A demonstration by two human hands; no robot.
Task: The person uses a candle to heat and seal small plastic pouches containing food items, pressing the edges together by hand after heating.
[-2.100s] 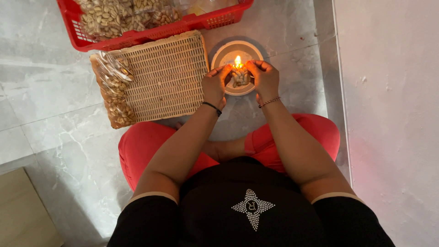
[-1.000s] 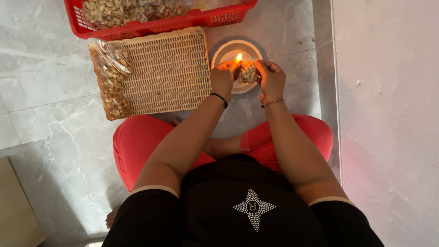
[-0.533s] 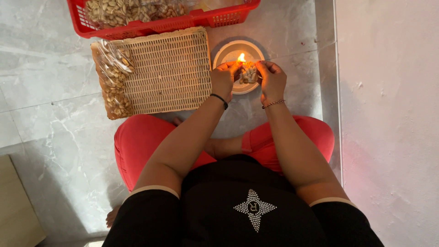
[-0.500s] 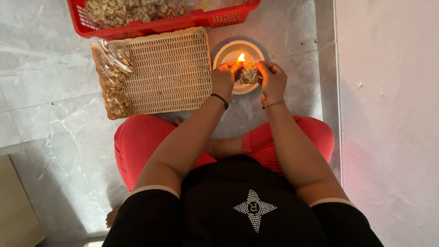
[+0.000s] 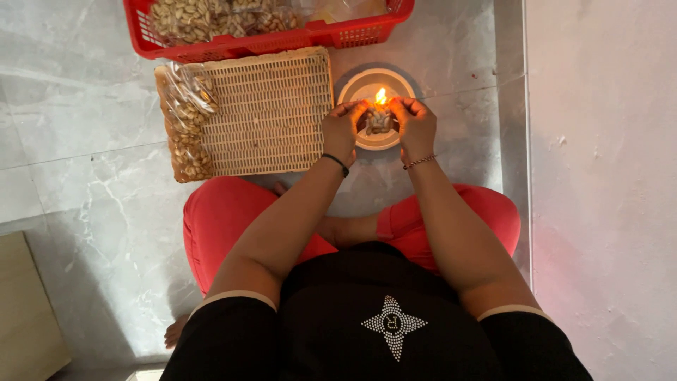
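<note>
The left hand [image 5: 342, 129] and right hand [image 5: 415, 125] pinch a small bag of nuts [image 5: 379, 121] shut-fingered, over the bowl [image 5: 367, 83] at twelve o'clock. It looks light, soft and crinkly. The flame [image 5: 381, 97] touches its top, so holding the side edges seems safest.

Grey marble floor [image 5: 84, 141] (pale veins, tile seams), a plain white wall [image 5: 606, 176] on the right, warm glow low on it.

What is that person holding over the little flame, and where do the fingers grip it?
A small clear bag of nuts, pinched at its top corners by the left hand and right hand, beside the flame.
</note>
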